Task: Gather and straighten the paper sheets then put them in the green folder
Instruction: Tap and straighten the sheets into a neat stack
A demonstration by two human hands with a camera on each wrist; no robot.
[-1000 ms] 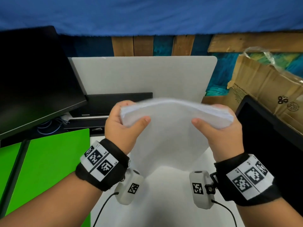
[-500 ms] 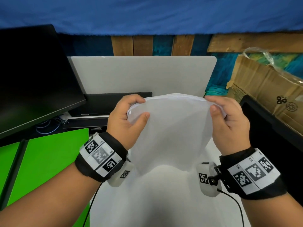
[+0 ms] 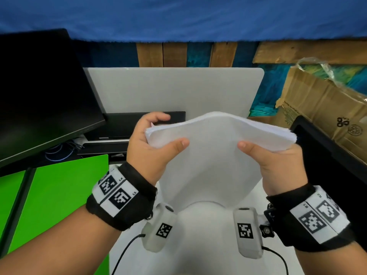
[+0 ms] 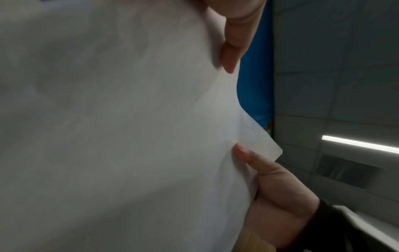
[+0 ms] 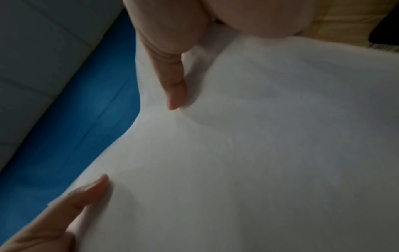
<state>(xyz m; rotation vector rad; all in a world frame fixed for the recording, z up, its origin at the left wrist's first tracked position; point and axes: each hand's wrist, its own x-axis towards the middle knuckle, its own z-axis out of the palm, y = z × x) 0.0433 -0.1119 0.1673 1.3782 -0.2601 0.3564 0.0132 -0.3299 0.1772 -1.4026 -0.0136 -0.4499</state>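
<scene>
A thick stack of white paper sheets (image 3: 214, 155) hangs above the white table (image 3: 198, 251), arched upward in the middle. My left hand (image 3: 158, 135) grips its left edge, thumb on the near face and fingers curled over the far side. My right hand (image 3: 268, 153) grips the right edge the same way, with its fingers hidden behind the stack. The sheets (image 4: 108, 119) fill the left wrist view, pinched by the left hand (image 4: 235, 110). In the right wrist view the right hand (image 5: 138, 145) pinches the sheets (image 5: 259, 153). The green folder (image 3: 59, 195) lies flat at the left.
A black monitor (image 3: 39, 96) stands at the left, its foot crossing the folder. A white panel (image 3: 174, 90) stands behind the table, with a black device (image 3: 123, 124) at its base. A cardboard box (image 3: 321, 108) and a dark screen (image 3: 333, 159) are at the right.
Half a second ago the stack stood nearly upright with both hands on its top corners. It is now tipped flatter and arched, my thumbs pressing on its near face.
</scene>
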